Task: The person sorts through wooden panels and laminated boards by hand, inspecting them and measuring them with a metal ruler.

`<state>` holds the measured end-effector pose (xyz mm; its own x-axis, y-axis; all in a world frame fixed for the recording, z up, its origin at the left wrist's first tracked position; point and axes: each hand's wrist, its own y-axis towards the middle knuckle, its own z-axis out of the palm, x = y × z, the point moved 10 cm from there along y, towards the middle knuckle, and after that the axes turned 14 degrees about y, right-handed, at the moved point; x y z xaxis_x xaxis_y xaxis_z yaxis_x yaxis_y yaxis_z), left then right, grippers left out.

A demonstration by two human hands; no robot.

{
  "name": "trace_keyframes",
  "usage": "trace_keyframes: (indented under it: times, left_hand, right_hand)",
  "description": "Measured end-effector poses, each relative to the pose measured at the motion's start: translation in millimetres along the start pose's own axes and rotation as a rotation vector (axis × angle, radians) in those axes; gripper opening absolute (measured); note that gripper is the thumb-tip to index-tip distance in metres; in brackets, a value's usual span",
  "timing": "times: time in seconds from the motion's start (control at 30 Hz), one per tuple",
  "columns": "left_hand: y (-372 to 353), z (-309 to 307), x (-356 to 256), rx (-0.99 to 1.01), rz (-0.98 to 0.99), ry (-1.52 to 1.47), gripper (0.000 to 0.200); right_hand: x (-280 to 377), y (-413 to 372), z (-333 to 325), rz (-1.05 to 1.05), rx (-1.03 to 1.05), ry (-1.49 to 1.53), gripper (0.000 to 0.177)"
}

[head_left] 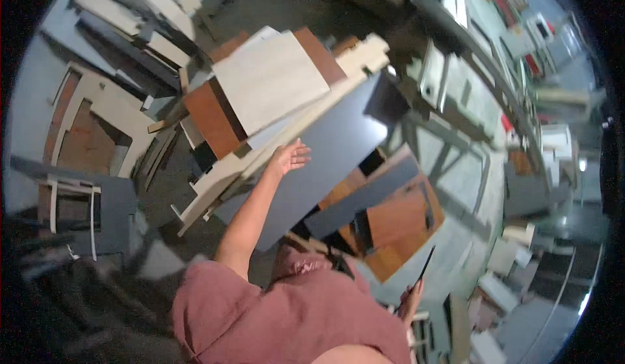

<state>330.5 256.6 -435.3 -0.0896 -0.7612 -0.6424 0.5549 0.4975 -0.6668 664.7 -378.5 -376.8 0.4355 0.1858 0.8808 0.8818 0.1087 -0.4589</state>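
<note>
Over a cluttered pile of sheet stock, the person's left hand [291, 159] hangs with its fingers loosely spread, gripping nothing that I can make out; whether the fingertips brush the surface below, I cannot tell. Beneath it a large, smooth, grey flat panel [325, 144] slants across the pile, alongside a long pale cream board [224, 171]. Just beyond, a square pale cream sheet [273, 81] lies on top of a reddish-brown wooden panel [213, 120], while on the grey panel's other side sits an orange-brown wooden board [397, 214].

Out on the person's right, partly hidden by the maroon shirt [306, 312], the right hand [410, 299] is wrapped around a slim black stick-like object [426, 264], too blurred for me to name.

To my eye, relaxed fingers suit a reach like this: a flat palm would steady the grey panel better than a pinch at its rim, since so broad a face could slide. I would hold the fingertips clear of the gaps between sheets, where they might get nipped. One free hand seems poor support for anything this wide, and the black object's tip is best turned away from the smooth grey face, lest it scratch
</note>
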Motion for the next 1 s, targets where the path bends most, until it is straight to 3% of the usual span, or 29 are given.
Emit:
trace_keyframes:
  times: [0.03,0.1,0.13,0.3,0.57,0.6,0.7,0.73,0.8,0.87,1.0]
  left_hand:
    - [-4.6,11.6,21.5,0.009,-0.015,0.100,0.055]
    - [-15.0,33.9,78.8,0.060,-0.115,0.161,0.056]
    - [-17.5,40.4,106.0,0.070,-0.152,0.190,0.057]
    - [-57.4,87.7,234.7,0.178,-0.423,0.188,0.047]
    - [-60.8,174.3,301.0,0.245,-0.519,0.332,0.052]
    - [-57.3,176.6,302.0,0.220,-0.506,0.321,0.059]
    - [-62.2,130.9,339.1,-0.100,-0.603,0.206,0.084]
    - [-63.4,97.6,373.5,-0.295,-0.715,0.156,0.086]
    - [-78.6,66.0,371.5,-0.580,-0.607,0.045,0.082]
    - [-75.3,49.2,359.4,-0.674,-0.412,0.058,0.079]
    - [-47.1,49.7,358.7,-0.593,-0.347,-0.014,0.084]
  right_hand:
    - [43.4,-62.8,56.7,0.125,-0.062,-0.016,0.039]
    - [38.4,-65.2,59.4,0.166,-0.107,-0.024,0.040]
    - [39.0,-65.4,66.8,0.143,0.032,-0.043,0.042]
    - [24.3,-54.6,57.7,0.177,0.000,-0.003,0.044]
    - [3.9,-36.4,19.6,0.214,0.050,0.048,0.047]
    - [1.2,-30.5,10.4,0.231,0.050,0.062,0.047]
    - [-17.7,-2.7,-30.1,0.237,0.094,0.021,0.045]
    - [-28.9,9.8,-46.6,0.243,0.118,0.025,0.045]
    - [-50.1,40.3,-81.2,0.196,0.167,-0.074,0.043]
    - [-62.0,62.7,-110.1,0.158,0.181,-0.103,0.043]
    - [-46.5,56.7,-139.2,0.262,0.124,-0.001,0.044]
